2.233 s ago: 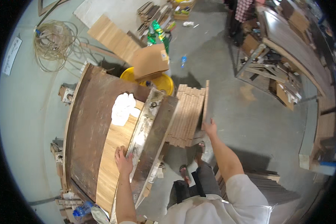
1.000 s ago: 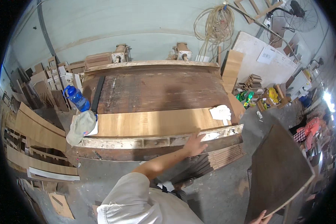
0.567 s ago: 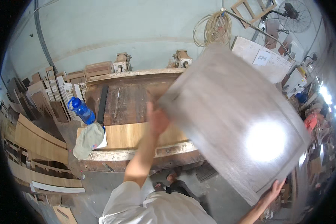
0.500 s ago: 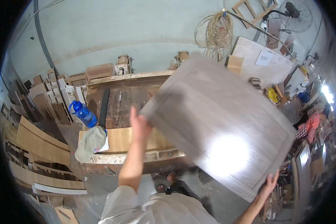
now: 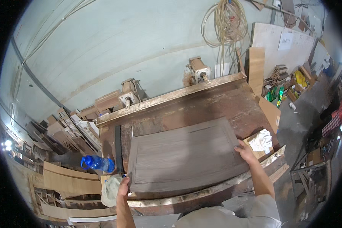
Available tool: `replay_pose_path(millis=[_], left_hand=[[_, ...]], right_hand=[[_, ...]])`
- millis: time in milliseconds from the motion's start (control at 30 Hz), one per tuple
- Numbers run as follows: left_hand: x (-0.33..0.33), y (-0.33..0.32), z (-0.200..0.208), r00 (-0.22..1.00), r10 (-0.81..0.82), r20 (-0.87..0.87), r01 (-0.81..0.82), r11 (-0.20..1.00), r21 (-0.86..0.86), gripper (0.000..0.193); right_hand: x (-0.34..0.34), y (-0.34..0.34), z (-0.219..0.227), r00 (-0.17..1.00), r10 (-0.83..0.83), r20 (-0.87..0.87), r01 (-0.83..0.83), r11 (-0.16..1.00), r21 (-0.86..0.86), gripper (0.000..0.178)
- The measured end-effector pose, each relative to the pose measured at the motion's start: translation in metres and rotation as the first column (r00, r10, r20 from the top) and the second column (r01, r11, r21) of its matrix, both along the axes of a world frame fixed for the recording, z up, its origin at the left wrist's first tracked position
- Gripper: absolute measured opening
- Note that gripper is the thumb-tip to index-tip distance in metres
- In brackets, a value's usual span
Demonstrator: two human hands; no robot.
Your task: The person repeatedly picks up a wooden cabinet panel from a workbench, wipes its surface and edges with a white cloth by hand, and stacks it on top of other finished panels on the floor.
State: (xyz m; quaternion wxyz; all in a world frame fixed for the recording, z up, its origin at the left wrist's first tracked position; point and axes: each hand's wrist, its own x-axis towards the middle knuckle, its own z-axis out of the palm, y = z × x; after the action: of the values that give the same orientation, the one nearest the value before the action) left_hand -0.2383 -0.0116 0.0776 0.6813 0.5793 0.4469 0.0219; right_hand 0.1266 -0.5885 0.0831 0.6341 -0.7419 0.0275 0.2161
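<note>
A grey wood-grain cabinet door [image 5: 186, 157] with a framed border lies over the brown workbench [image 5: 216, 98], close to its front edge. My left hand [image 5: 123, 186] is closed on the door's near left corner. On the opposite side, my right hand [image 5: 245, 151] grips the right edge, with the thumb side showing on top. How far the fingers reach beneath the door is hidden. Next to my left hand rests a pale cap [image 5: 111, 191]. A crumpled white cloth [image 5: 261, 140] sits on a board to the right of my right hand.
A blue water bottle [image 5: 98, 163] and a black strip [image 5: 119, 148] are at the bench's left. Two cylinders [image 5: 128, 93] stand along the raised back rail [image 5: 171, 97]. Wooden panels [image 5: 70, 176] crowd the left, and coiled hoses [image 5: 226, 22] hang on the wall.
The door has come down from a raised, tilted position at the right to lie over the bench. Both hands moved with it, and the view has shifted and turned.
</note>
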Motion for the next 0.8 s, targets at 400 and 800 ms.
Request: replay_pose_path(millis=[400, 800], left_hand=[[0.172, 0.048, -0.066, 0.937, -0.071, -0.343, 0.271, 0.767, 0.582, 0.067], [0.162, -0.006, -0.072, 0.964, -0.033, -0.264, 0.249, 0.468, 0.848, 0.058]], right_hand=[[0.171, 0.100, -0.069, 0.880, 0.213, 0.424, 0.163, 0.703, -0.692, 0.060], [0.122, 0.080, -0.072, 0.824, 0.137, 0.550, 0.228, 0.809, -0.542, 0.051]])
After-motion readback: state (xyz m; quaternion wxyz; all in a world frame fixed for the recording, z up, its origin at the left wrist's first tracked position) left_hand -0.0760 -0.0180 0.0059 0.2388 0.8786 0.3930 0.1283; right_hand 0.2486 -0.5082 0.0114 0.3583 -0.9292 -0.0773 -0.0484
